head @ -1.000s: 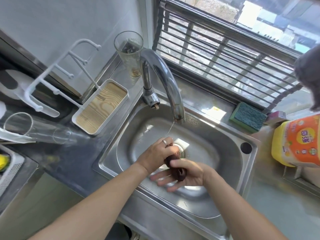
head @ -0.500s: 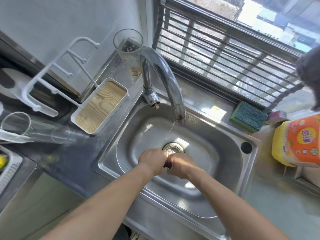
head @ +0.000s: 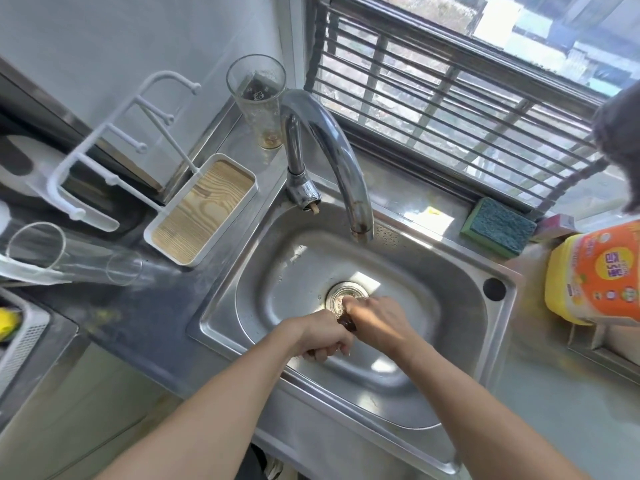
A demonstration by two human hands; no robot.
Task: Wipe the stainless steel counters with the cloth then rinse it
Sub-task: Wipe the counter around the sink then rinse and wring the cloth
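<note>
Over the stainless steel sink [head: 485,341], both my hands grip a small dark brown cloth [head: 347,323]. Only a short strip of it shows between them. My left hand [head: 320,336] is curled round its near end, knuckles up. My right hand [head: 375,318] is curled round the far end, just in front of the round drain [head: 341,299]. The chrome tap [head: 332,154] arches over the basin; I see no water stream from its spout. The steel counter [head: 145,317] runs along the left of the sink.
A white tray with a wooden base [head: 204,209] and a white rack [head: 114,147] stand left of the sink. A glass [head: 258,98] stands behind the tap, another glass [head: 69,254] lies at the left. A green sponge [head: 498,226] and a yellow detergent bottle [head: 595,275] sit at the right.
My hands closed from rubbing the cloth under a thin stream to gripping it tightly. They twisted apart, the left pulling nearer, and the stream from the tap is no longer visible.
</note>
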